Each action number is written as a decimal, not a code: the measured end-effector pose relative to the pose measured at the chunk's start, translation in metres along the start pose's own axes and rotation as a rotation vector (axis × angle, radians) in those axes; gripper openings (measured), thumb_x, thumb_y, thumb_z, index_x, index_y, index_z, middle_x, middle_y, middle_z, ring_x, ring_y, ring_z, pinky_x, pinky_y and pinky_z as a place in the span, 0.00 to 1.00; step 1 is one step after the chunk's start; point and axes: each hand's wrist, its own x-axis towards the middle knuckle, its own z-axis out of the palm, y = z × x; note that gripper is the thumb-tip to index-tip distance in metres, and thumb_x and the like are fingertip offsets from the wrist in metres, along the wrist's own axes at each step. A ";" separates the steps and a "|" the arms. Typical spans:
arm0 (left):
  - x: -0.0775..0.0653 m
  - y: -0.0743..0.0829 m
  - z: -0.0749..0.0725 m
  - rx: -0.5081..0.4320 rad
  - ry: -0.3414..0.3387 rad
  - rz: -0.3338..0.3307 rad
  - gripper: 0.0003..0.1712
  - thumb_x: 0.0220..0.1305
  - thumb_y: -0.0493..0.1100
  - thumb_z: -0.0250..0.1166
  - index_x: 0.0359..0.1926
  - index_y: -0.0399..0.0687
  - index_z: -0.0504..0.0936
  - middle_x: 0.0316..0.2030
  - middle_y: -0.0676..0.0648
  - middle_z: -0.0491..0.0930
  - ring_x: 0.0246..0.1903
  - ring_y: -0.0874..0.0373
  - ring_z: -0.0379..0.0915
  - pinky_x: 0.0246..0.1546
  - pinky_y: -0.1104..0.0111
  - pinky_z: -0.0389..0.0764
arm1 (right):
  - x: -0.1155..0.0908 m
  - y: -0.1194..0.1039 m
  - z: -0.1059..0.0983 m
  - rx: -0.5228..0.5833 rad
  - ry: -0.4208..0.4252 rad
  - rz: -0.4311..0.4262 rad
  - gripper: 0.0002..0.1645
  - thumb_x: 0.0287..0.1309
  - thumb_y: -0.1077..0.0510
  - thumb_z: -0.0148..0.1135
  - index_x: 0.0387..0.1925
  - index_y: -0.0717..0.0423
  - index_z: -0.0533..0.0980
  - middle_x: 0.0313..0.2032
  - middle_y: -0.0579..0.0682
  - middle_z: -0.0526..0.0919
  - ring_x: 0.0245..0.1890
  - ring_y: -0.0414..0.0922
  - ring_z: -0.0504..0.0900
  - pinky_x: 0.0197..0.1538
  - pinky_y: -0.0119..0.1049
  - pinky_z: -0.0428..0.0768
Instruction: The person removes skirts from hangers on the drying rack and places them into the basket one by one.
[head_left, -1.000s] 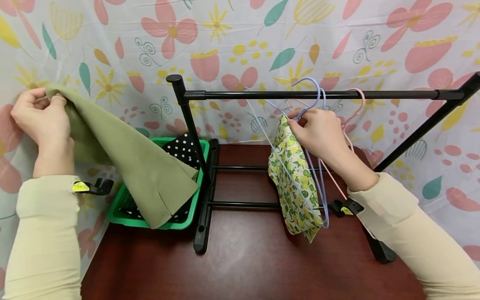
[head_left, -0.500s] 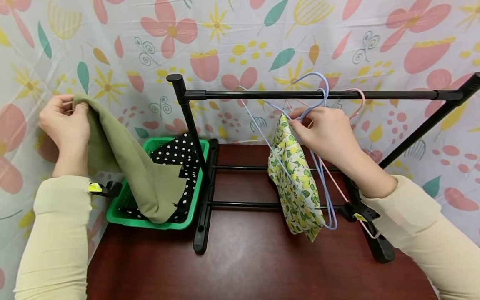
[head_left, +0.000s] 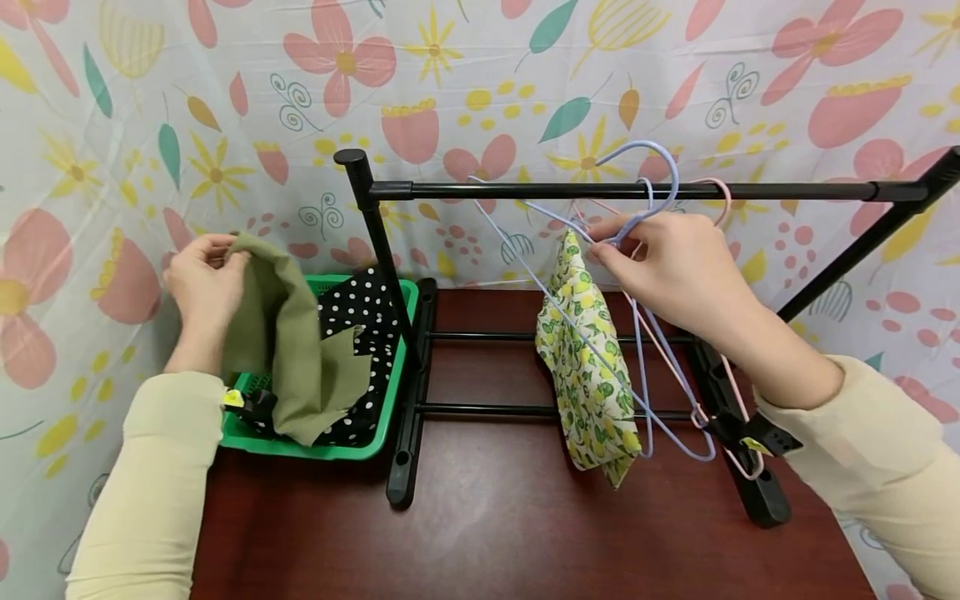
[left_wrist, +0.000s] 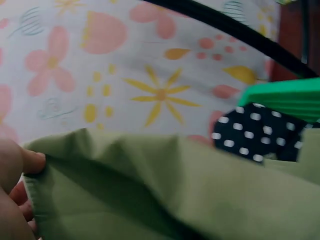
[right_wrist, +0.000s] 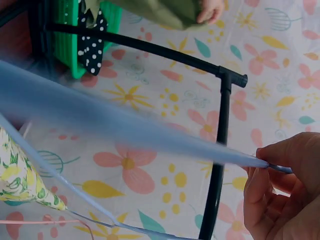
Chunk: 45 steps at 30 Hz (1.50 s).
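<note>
My left hand (head_left: 206,292) pinches the upper edge of an olive-green cloth (head_left: 296,358), with the thumb on its hem in the left wrist view. The cloth droops in folds over the green basket (head_left: 345,454), and its lower end lies on a black polka-dot cloth (head_left: 356,304). My right hand (head_left: 667,267) pinches a light-blue hanger (head_left: 674,171) just below its hook. That hook rises in front of the black rail (head_left: 480,191); whether it touches the rail I cannot tell. Beside it, a lemon-print cloth (head_left: 588,358) hangs from the rack, by another blue hanger.
A pink hanger (head_left: 726,207) hangs on the rail behind my right wrist. The rack's black feet (head_left: 402,475) stand on a dark-red table (head_left: 510,517), with the basket outside the left foot. A flowered curtain (head_left: 480,83) covers the back and sides.
My left hand has moved right and down toward the basket, and the olive cloth has sagged and bunched. My right hand has shifted slightly right with the blue hanger, away from the lemon-print cloth.
</note>
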 end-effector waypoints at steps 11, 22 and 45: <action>-0.031 -0.032 0.026 0.149 -0.367 0.137 0.13 0.64 0.40 0.57 0.47 0.41 0.80 0.46 0.36 0.79 0.43 0.43 0.73 0.45 0.54 0.72 | -0.002 0.003 -0.012 -0.011 -0.019 -0.057 0.08 0.54 0.55 0.62 0.36 0.47 0.84 0.17 0.42 0.81 0.14 0.36 0.70 0.20 0.30 0.63; -0.052 -0.059 0.039 0.250 -0.508 0.307 0.08 0.59 0.37 0.61 0.41 0.45 0.82 0.35 0.41 0.82 0.24 0.50 0.74 0.20 0.65 0.69 | -0.008 0.017 -0.018 -0.030 0.010 -0.134 0.07 0.53 0.56 0.63 0.34 0.49 0.84 0.16 0.42 0.80 0.10 0.30 0.64 0.18 0.26 0.59; -0.097 -0.080 0.065 0.346 -0.855 0.382 0.25 0.66 0.53 0.55 0.13 0.52 0.70 0.07 0.53 0.58 0.09 0.59 0.54 0.12 0.69 0.56 | -0.033 0.040 -0.044 -0.081 0.029 -0.177 0.09 0.50 0.59 0.65 0.36 0.51 0.84 0.12 0.39 0.73 0.07 0.27 0.51 0.13 0.24 0.52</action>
